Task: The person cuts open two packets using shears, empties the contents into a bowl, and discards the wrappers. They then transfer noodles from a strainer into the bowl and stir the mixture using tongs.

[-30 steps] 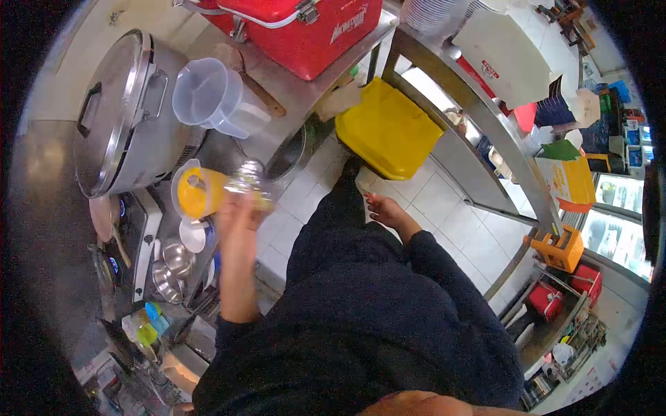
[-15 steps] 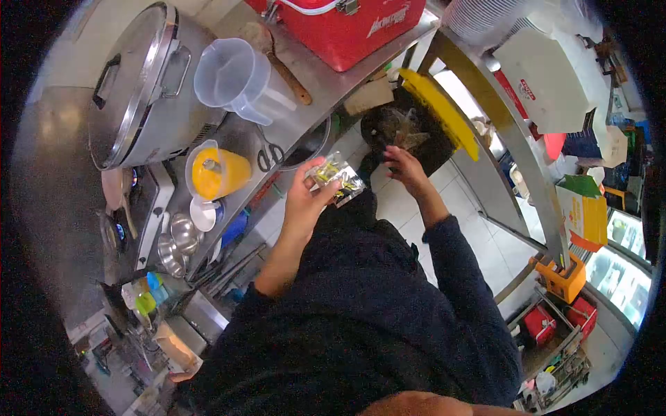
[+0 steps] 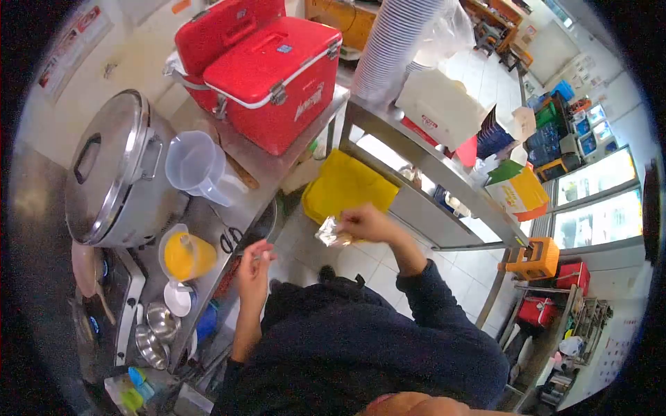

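My right hand (image 3: 371,224) pinches a crumpled silver foil packet (image 3: 331,232) between thumb and fingers. The packet hangs over the near edge of a yellow lid (image 3: 350,186), which lies on the floor side of the counter. My left hand (image 3: 254,270) is empty, its fingers slightly apart, close to the counter edge. Nearest to it on the counter are black-handled scissors (image 3: 231,240) and a clear jug of orange-yellow liquid (image 3: 186,258).
A large lidded metal pot (image 3: 114,170), a clear measuring jug (image 3: 195,163) and a red cooler box (image 3: 270,76) stand on the steel counter (image 3: 305,139). Metal bowls (image 3: 163,322) sit near the lit stove. Stacked cups (image 3: 395,41) and a white carton (image 3: 440,104) are on the shelf opposite.
The foil packet has passed from my left hand to my right. The yellow lid, raised over a dark bin before, now lies flatter and covers it. My view has tilted upward.
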The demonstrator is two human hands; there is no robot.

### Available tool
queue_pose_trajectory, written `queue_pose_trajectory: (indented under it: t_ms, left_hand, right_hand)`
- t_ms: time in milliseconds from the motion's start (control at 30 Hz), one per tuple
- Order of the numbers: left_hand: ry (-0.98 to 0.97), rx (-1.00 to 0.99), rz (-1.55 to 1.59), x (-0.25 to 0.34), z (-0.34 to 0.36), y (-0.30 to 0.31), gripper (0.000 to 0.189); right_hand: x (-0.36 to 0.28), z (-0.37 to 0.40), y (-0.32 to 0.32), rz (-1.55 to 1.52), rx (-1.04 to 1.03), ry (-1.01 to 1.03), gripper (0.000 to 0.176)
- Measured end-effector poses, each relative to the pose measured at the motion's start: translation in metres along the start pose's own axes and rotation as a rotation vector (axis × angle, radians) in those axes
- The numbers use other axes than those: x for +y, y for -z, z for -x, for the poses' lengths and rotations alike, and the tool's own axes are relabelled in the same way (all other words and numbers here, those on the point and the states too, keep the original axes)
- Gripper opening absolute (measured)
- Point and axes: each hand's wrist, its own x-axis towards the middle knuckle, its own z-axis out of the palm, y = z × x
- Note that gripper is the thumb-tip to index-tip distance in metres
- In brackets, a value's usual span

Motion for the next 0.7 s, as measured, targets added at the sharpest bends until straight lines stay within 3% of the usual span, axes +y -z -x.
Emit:
queue_pose_trajectory:
  t_ms: [67, 167, 267, 300, 400, 467, 500, 533, 567, 633, 700]
  left_hand:
    - [-0.061, 0.016, -0.048, 0.002, 0.015, 0.019, 0.025]
    - [-0.105, 0.063, -0.085, 0.003, 0.029, 0.050, 0.022]
    - [-0.060, 0.069, -0.135, 0.006, 0.061, 0.088, 0.021]
    - [-0.058, 0.087, -0.173, 0.012, 0.072, 0.103, 0.021]
    - [-0.063, 0.179, -0.284, 0.007, 0.118, 0.155, 0.021]
    - [-0.058, 0.228, -0.312, 0.002, 0.144, 0.193, 0.021]
    - [-0.034, 0.248, -0.290, -0.007, 0.155, 0.213, 0.020]
    - [-0.006, 0.310, -0.251, -0.013, 0.167, 0.232, 0.020]
    - [0.028, 0.358, -0.211, -0.019, 0.182, 0.248, 0.020]
    - [0.117, 0.433, -0.146, -0.037, 0.206, 0.276, 0.026]
    - [0.091, 0.531, -0.057, -0.049, 0.224, 0.294, 0.029]
  right_hand:
    - [0.018, -0.003, -0.024, 0.945, 0.082, 0.243, 0.022]
    - [0.035, 0.003, -0.055, -0.395, -0.050, 0.007, 0.026]
    - [0.028, -0.026, -0.106, 0.810, -0.035, 0.242, 0.026]
    - [0.015, -0.020, -0.123, 0.455, -0.097, 0.081, 0.025]
    - [0.041, -0.056, -0.180, 0.141, -0.218, 0.270, 0.026]
    - [0.042, -0.079, -0.231, 0.817, -0.182, 0.068, 0.022]
    - [0.037, -0.078, -0.244, 0.396, -0.267, -0.106, 0.020]
    - [0.050, -0.093, -0.256, -0.133, -0.596, 0.131, 0.018]
    - [0.071, -0.104, -0.275, 0.121, -0.466, 0.292, 0.016]
    - [0.069, -0.114, -0.335, 0.386, -0.436, 0.313, 0.014]
    - [0.056, -0.126, -0.374, 0.425, -0.654, 0.048, 0.013]
